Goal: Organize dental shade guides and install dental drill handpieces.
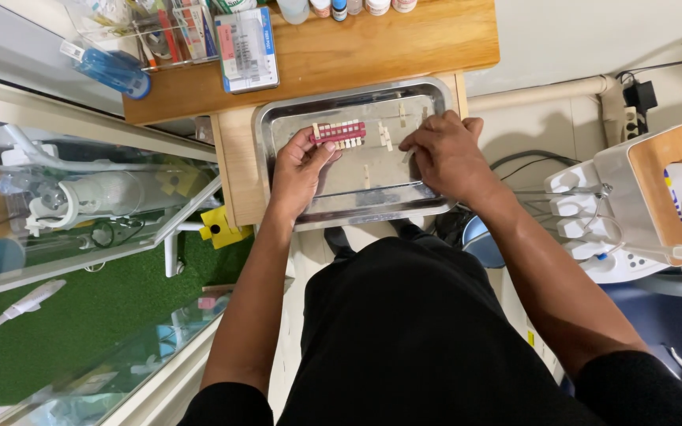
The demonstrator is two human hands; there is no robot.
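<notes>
Up on your wooden shelf [357, 47] lies a flat blue-edged packet [248, 49], with a clear organizer of small supplies [151, 31] just left of it and a blue capped tube [108, 69] at the shelf's left end. A row of small bottles [341, 8] stands along the back edge. To your right sits a white instrument unit [593, 213]; green turf [57, 331] shows lower left.

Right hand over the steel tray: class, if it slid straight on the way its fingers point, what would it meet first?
The right hand points left across the metal tray. It would probably meet the loose pale teeth first, then the red strip of teeth in the left hand; depth is unclear.
</notes>
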